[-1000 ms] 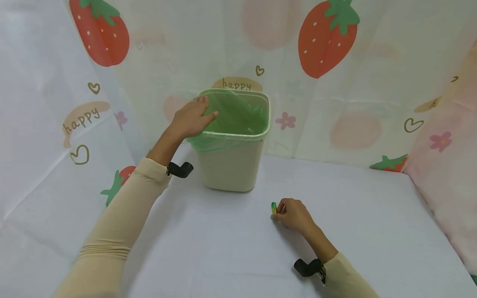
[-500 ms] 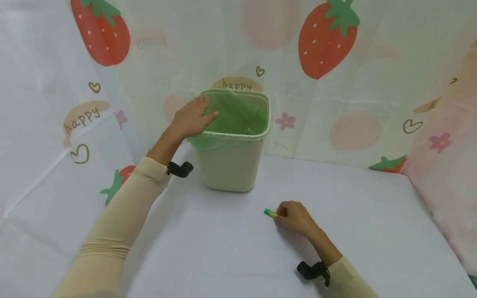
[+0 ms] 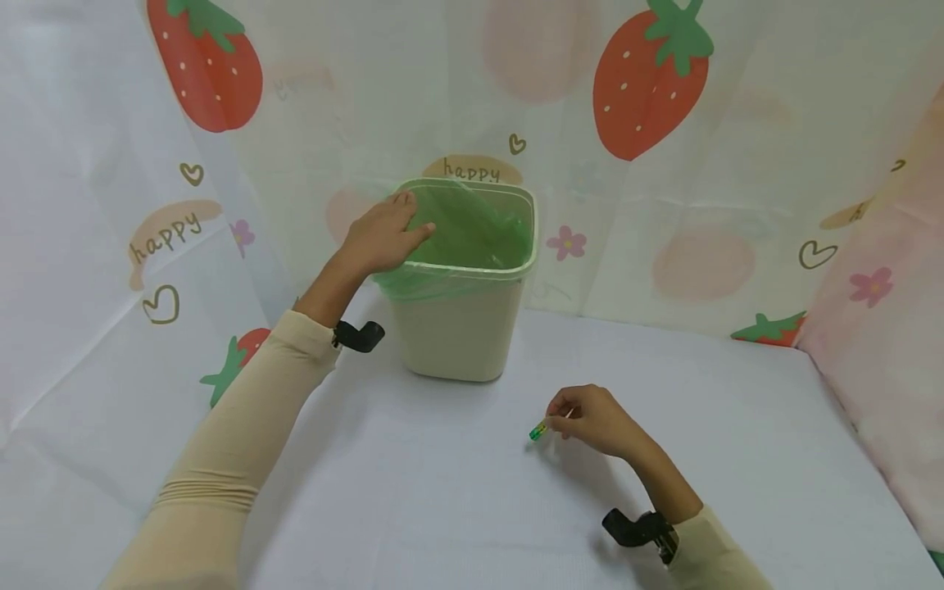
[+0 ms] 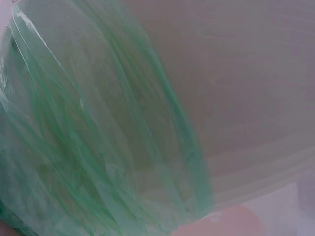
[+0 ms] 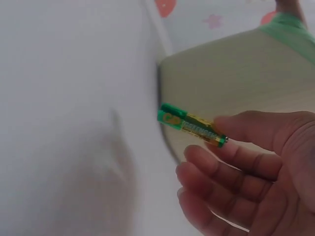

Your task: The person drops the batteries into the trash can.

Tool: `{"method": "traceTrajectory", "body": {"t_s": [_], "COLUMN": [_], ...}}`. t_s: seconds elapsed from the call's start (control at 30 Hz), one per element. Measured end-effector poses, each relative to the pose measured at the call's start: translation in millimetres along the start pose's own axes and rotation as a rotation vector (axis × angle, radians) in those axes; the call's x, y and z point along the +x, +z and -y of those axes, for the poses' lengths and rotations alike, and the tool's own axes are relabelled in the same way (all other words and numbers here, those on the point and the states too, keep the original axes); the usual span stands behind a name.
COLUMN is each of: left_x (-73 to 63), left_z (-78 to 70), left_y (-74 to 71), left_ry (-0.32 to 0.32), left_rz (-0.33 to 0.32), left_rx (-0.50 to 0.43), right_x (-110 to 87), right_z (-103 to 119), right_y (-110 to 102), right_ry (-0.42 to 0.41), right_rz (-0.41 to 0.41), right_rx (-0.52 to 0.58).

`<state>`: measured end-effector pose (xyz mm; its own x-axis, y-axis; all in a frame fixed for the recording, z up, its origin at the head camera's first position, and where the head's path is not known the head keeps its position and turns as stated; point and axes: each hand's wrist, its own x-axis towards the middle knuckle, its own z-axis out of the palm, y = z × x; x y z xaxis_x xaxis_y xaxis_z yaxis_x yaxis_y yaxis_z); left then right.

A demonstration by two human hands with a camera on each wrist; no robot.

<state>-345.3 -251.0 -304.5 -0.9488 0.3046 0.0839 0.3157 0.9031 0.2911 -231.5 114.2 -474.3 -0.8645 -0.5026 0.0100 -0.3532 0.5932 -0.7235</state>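
Note:
A cream trash bin (image 3: pixel 457 336) lined with a thin green bag (image 3: pixel 472 225) stands upright towards the back. My left hand (image 3: pixel 385 233) rests on the left side of its rim, the thumb stretched out over the opening. Folds of the bag (image 4: pixel 98 128) down the bin's outer wall (image 4: pixel 251 108) fill most of the left wrist view. In front of the bin and to its right, my right hand (image 3: pixel 592 418) pinches a green and yellow battery (image 5: pixel 189 124) by one end between thumb and forefinger. The battery points away from the palm, low over the white surface; the other fingers curl loosely beneath.
A white cloth (image 3: pixel 442 483) covers the working surface. Behind it hangs a curtain (image 3: pixel 649 221) printed with strawberries, hearts and flowers, close behind the bin. A pink-tinted side sheet (image 3: pixel 885 352) borders the right.
The battery was held upright, then tipped over to the left, and now slants down and left. My right hand has risen slightly and shifted a little right. The left hand stays put.

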Motion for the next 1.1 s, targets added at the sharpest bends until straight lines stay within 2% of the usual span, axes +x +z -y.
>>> {"method": "traceTrajectory", "body": {"t_s": [0.37, 0.7, 1.1], "left_x": [0.5, -0.9, -1.3], "left_z": [-1.4, -2.8, -1.2], "left_y": [1.1, 1.8, -1.0], "left_ry": [-0.001, -0.007, 0.006], "left_rz": [0.008, 0.017, 0.004], "left_rx": [0.002, 0.002, 0.008], "right_x": [-1.3, -5.9, 0.0], "right_z": [38.1, 69.2, 106.1], "right_y": [-35.3, -64.3, -95.7], "right_ry": [-0.005, -0.06, -0.094], "right_rz": [-0.078, -0.131, -0.177], "right_rx": [0.217, 0.251, 0.193]}}
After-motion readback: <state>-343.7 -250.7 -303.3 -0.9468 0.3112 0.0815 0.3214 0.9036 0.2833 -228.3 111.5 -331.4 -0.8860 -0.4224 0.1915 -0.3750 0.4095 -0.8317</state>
